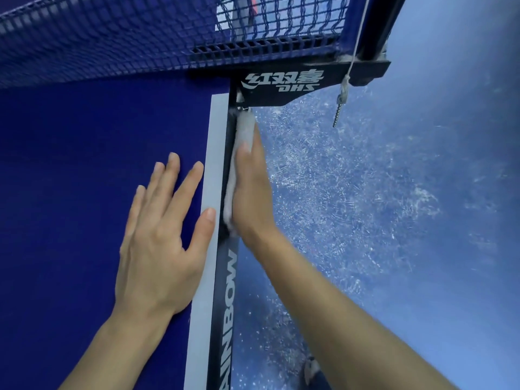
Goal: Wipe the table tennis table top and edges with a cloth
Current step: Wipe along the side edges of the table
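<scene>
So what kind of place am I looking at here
Probably an indoor table tennis hall or sports room. A blue table with a white sideline, a net clamped by a DHS-branded post, and scuffed blue sports flooring all point that way.

My left hand (157, 237) lies flat on the blue table top (70, 192), fingers spread toward twelve o'clock, thumb on the white sideline (209, 192). At three o'clock of it, my right hand (250, 192) presses a pale cloth (244, 128) against the dark side edge (226, 305), just below the DHS net clamp (284, 83) and the net (112, 38). Speckled blue floor (394, 220) beyond.
</scene>
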